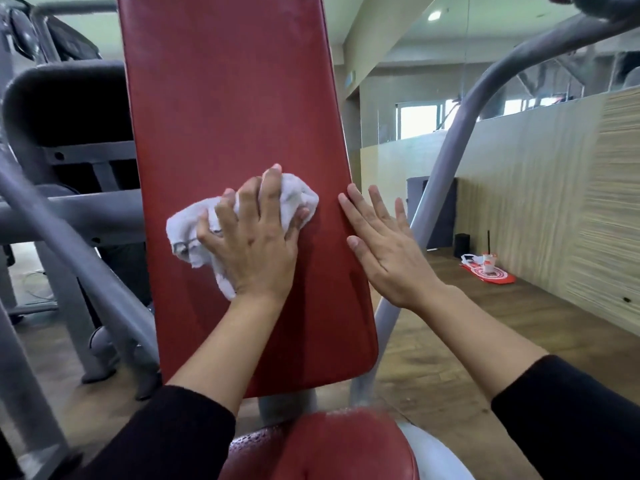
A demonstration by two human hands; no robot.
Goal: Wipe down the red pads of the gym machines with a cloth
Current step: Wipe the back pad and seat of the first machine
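A tall red back pad (228, 98) stands upright in front of me. My left hand (252, 237) presses a crumpled white cloth (194, 226) flat against the pad's middle, fingers spread over it. My right hand (384, 244) rests open on the pad's right edge, fingers straight and apart, holding nothing. A red seat pad (332, 448) shows at the bottom of the view, below the back pad.
Grey machine arms cross at the left (69, 216) and a curved grey bar (460, 133) rises at the right. A black padded machine part (65, 98) sits behind at the left. A red and white object (488, 271) lies on the wooden floor by the wall.
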